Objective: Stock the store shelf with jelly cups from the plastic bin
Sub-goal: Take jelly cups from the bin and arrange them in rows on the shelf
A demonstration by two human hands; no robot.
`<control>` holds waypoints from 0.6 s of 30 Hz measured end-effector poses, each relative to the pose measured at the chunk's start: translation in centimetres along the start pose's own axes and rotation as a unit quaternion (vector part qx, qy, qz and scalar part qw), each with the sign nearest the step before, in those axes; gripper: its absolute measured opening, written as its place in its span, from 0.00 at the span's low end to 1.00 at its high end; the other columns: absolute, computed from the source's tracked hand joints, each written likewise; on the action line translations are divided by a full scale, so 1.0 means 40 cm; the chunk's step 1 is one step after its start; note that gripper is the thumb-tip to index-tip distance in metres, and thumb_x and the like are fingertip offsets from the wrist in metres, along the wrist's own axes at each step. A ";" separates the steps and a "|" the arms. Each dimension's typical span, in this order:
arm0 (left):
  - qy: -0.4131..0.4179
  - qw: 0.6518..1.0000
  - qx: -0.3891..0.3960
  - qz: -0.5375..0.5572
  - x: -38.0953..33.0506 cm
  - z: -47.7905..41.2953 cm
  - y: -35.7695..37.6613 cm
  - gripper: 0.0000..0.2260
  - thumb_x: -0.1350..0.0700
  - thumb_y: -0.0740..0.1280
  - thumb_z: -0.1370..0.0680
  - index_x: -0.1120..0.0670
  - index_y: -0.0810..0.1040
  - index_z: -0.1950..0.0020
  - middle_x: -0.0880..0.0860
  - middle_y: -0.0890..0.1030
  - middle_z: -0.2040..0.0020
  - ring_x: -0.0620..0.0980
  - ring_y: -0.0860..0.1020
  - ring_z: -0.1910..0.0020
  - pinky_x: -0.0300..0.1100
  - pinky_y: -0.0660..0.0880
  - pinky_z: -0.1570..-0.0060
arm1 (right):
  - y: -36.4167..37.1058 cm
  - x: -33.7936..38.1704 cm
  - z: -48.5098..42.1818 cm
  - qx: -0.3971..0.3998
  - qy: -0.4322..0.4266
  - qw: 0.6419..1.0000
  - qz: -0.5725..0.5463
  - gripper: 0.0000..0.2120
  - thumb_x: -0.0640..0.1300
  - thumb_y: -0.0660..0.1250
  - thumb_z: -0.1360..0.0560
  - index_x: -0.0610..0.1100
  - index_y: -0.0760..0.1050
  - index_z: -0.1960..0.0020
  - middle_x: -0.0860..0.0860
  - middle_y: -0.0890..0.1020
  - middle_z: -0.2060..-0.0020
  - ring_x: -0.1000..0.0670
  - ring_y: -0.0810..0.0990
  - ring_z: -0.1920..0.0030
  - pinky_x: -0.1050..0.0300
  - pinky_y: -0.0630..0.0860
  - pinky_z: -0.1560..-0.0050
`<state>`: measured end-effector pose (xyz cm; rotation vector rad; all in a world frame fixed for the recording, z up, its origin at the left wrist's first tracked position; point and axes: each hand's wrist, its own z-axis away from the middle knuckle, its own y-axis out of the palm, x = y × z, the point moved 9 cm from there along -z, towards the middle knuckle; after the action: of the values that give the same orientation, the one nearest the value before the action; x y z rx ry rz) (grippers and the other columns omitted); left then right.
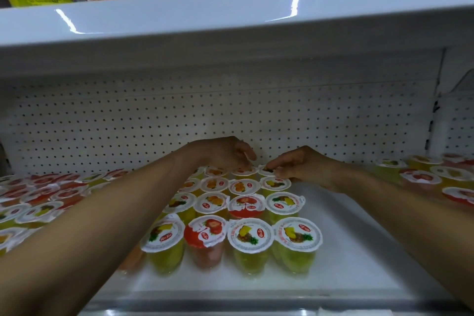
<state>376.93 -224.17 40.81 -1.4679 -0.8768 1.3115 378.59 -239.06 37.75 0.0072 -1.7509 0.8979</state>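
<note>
Open shelf floor (346, 228) right of the jelly cups (246, 206).

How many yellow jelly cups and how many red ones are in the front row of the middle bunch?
Yellow cups: 3
Red cups: 1
Total: 4

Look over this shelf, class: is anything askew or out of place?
Yes. The jelly cups at the left lie jumbled, lids tilted and overlapping, unlike the neat rows in the middle. Nothing looks spilled.
</note>
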 end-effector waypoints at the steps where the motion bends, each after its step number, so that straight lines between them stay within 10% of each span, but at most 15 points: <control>1: 0.006 1.000 0.000 0.000 -0.003 0.002 0.001 0.13 0.53 0.68 0.21 0.50 0.80 0.37 0.44 0.81 0.45 0.42 0.78 0.46 0.30 0.72 0.50 | 0.001 -0.001 0.000 -0.001 0.001 1.000 0.002 0.12 0.38 0.70 0.25 0.46 0.82 0.43 0.50 0.84 0.49 0.53 0.83 0.48 0.56 0.78 0.41; 12: -0.012 0.996 -0.031 -0.079 0.016 0.013 0.004 0.11 0.48 0.68 0.23 0.48 0.80 0.42 0.47 0.81 0.43 0.48 0.78 0.44 0.51 0.74 0.38 | 0.009 0.008 0.023 -0.016 0.011 0.999 0.032 0.15 0.40 0.67 0.22 0.47 0.78 0.37 0.49 0.82 0.43 0.50 0.80 0.44 0.53 0.76 0.38; 18: 0.040 0.992 -0.100 -0.061 -0.026 0.102 -0.048 0.12 0.52 0.65 0.20 0.50 0.79 0.37 0.49 0.79 0.38 0.48 0.77 0.41 0.42 0.72 0.40 | -0.041 0.086 0.107 -0.115 -0.074 0.979 0.153 0.12 0.43 0.65 0.21 0.51 0.79 0.39 0.54 0.77 0.37 0.54 0.76 0.41 0.60 0.72 0.41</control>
<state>372.91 -223.83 43.05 -1.5836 -1.0523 1.0924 374.46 -241.23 41.09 -0.3645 -2.0233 0.9253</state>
